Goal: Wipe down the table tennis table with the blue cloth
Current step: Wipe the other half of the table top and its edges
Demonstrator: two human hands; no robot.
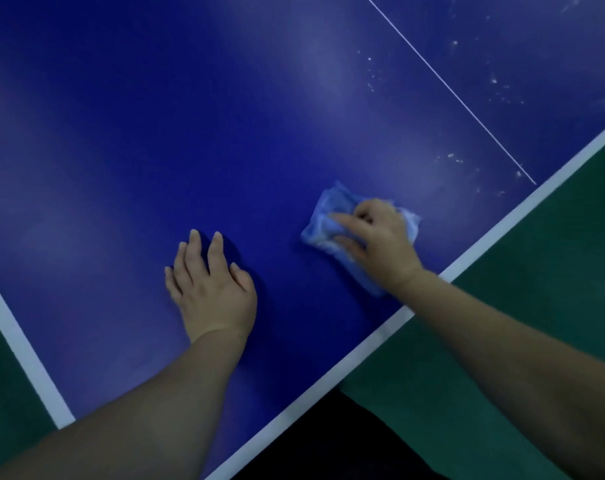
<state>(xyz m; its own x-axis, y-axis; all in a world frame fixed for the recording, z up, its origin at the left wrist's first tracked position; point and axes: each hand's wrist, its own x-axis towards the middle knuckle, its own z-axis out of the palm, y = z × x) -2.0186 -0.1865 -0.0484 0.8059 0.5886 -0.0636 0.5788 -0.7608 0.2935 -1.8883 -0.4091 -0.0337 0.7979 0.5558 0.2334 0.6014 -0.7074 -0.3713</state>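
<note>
The right hand (380, 244) presses its grip around the bunched blue cloth (332, 220) on the table (155, 133); the left hand (211, 289) lies flat, released, just beside it.

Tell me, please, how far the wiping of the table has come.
Done: the near corner around the left hand looks clean. In hand: the right hand presses the blue cloth near the white edge line. Left: white specks remain beside the thin centre line.
</note>
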